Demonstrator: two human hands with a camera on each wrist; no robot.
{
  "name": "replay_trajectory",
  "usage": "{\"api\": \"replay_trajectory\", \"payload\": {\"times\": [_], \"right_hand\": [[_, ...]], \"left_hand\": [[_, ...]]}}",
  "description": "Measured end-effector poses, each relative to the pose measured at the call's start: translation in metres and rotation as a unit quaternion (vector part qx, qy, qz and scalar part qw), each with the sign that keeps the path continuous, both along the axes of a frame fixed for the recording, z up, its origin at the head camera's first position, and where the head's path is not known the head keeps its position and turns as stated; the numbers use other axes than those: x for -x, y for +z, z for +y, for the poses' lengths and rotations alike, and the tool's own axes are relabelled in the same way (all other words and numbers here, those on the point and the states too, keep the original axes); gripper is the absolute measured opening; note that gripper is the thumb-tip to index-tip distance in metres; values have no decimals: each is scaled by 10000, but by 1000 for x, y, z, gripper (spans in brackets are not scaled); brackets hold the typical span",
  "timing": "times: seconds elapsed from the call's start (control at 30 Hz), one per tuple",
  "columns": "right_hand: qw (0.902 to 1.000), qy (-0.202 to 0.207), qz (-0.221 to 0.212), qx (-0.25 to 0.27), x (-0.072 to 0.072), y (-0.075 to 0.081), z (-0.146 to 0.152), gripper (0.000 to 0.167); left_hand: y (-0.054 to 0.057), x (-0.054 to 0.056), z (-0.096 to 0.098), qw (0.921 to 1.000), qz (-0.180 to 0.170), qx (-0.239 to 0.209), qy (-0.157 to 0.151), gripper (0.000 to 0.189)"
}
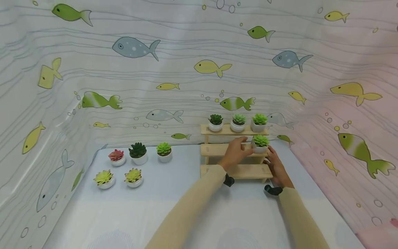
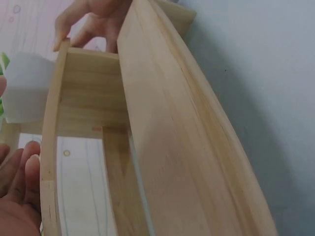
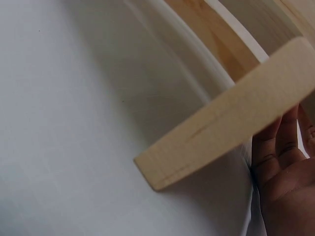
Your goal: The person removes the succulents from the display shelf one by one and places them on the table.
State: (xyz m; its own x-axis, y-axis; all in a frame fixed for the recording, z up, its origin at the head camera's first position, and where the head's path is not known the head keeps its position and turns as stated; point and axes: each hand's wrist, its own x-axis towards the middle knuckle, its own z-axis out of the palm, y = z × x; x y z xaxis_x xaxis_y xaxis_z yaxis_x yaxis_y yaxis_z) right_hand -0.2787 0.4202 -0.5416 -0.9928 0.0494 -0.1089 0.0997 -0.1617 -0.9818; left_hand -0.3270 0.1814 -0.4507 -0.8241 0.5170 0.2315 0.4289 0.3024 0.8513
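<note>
A three-tier wooden plant stand (image 1: 214, 149) stands at the back right of the table. On its middle tier, at the right end, sits a light-green succulent in a white pot (image 1: 260, 148). My left hand (image 1: 234, 152) reaches over the tiers, thumb and index finger extended close to the pot's left side. At the stand's right end is my right hand (image 1: 277, 168), its fingertips touching the end of the middle tier in the left wrist view. The right wrist view has that hand's fingers (image 3: 275, 147) partly hidden behind a wooden piece.
Three potted succulents (image 1: 238, 127) line the top tier. On the table's left side are a red succulent (image 1: 116, 155), a dark-green one (image 1: 138, 152), a bright-green one (image 1: 164, 150) and two yellow-green ones (image 1: 133, 175). A fish-patterned sheet (image 1: 186, 52) rises behind.
</note>
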Motion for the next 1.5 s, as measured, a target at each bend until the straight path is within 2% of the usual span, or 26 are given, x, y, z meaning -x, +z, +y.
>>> {"api": "replay_trajectory", "payload": {"times": [0.13,0.3,0.47,0.83,1.07,1.3,1.5], "right_hand": [[10000,-78,-44,32,-3,0,0,65],[10000,-19,5,76,-5,8,-2,67],[9999,40,40,142,-7,13,-5,68],[9998,-147,105,-5,1,-2,-1,67],[9999,-145,74,54,0,-1,-2,66],[9998,-80,52,145,-1,1,-5,67],[9996,-37,127,263,-2,0,0,61]], "left_hand": [[1,0,3,9999,28,111,-74,66],[7,-1,4,9998,75,167,-118,66],[8,-1,7,9998,-42,88,-198,64],[10,0,16,9992,223,251,-211,65],[9,1,19,9996,89,129,-243,62],[6,4,21,9997,222,121,-64,60],[4,7,19,9993,339,145,-10,59]]}}
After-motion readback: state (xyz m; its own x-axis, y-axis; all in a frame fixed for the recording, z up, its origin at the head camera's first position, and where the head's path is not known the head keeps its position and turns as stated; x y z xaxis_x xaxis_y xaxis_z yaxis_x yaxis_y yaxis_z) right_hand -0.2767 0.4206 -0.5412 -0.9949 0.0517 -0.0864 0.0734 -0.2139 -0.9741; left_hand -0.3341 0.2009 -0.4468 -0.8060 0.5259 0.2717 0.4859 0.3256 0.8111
